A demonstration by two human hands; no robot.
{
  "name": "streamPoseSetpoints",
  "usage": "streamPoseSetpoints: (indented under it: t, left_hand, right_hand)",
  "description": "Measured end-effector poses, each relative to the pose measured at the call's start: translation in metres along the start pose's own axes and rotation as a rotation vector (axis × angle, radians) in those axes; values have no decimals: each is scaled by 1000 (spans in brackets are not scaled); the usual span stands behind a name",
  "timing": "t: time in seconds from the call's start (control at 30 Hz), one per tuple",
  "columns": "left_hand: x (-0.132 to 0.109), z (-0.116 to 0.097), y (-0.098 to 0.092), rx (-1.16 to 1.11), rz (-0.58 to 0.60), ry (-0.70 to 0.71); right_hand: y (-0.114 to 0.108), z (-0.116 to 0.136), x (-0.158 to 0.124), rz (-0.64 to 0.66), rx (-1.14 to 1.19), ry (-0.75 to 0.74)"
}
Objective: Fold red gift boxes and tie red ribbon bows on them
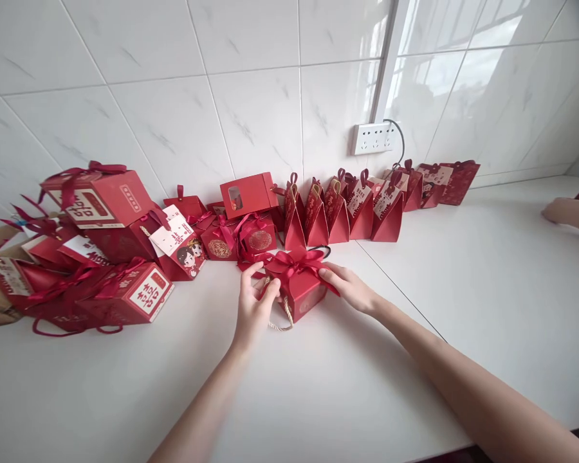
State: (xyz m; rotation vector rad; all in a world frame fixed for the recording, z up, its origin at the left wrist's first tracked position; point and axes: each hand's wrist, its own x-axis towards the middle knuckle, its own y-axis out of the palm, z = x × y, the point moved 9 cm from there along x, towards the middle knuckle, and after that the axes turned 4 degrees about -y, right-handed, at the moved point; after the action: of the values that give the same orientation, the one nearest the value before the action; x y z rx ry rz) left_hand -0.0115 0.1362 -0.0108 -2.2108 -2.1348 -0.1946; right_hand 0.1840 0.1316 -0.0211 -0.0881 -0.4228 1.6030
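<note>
A small red gift box [305, 297] stands on the white tabletop in front of me, topped by a red ribbon [296, 260] tied in a bow. A twisted cream cord [282, 328] loops down its left side. My left hand [255, 302] is at the box's left, fingers curled, with thumb and index finger around the ribbon's left end beside the cord. On the other side, my right hand [347, 286] pinches the ribbon's right part against the box's top edge. The undersides of both hands' fingers are partly hidden.
Red gift boxes [125, 292] with ribbons are piled at the left. A row of upright triangular red boxes [338, 215] lines the tiled wall, below a white power strip [375, 138]. Another person's hand [569, 212] rests at the far right edge.
</note>
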Motion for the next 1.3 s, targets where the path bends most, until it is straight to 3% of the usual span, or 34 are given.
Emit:
streamPoseSetpoints:
  t: [0.1, 0.2, 0.3, 0.47, 0.57, 0.67, 0.77, 0.83, 0.9, 1.0, 1.17, 1.23, 1.3]
  left_hand:
    - [4, 7, -3, 106, -20, -6]
    - [6, 8, -12, 207, -108, 28]
    - [6, 3, -18, 281, -161, 66]
    - [6, -10, -11, 319, -81, 110]
    - [13, -6, -23, 21, -102, -52]
    - [21, -6, -51, -309, -231, -191]
    - [23, -16, -87, -649, -419, -165]
    - [22, -20, -102, -844, -505, -138]
    - [22, -22, -106, -926, -507, -126]
    - [23, -20, -107, -873, -490, -111]
    - [31, -25, -111, -308, -423, -18]
    - [33, -22, -98, -166, -321, -27]
    - [32, -18, -73, 7, -155, -50]
  right_hand:
    - [-21, 1, -3, -174, -110, 55]
    - [-29, 2, -6, -229, -134, 94]
    - [-16, 0, -8, -126, -46, 150]
    - [9, 12, -7, 16, 370, 119]
    - [-2, 19, -2, -17, 542, 54]
    - [-39, 23, 2, -171, 747, -67]
    - [-81, 15, -2, -426, 1144, -177]
    - [-90, 6, -5, -509, 1373, -161]
    - [-87, 3, -5, -494, 1433, -121]
    - [-90, 2, -5, -514, 1233, -131]
    - [-96, 3, -3, -597, 544, -108]
    - [-80, 7, -1, -513, 439, -84]
    - [-55, 13, 0, -360, 331, -39]
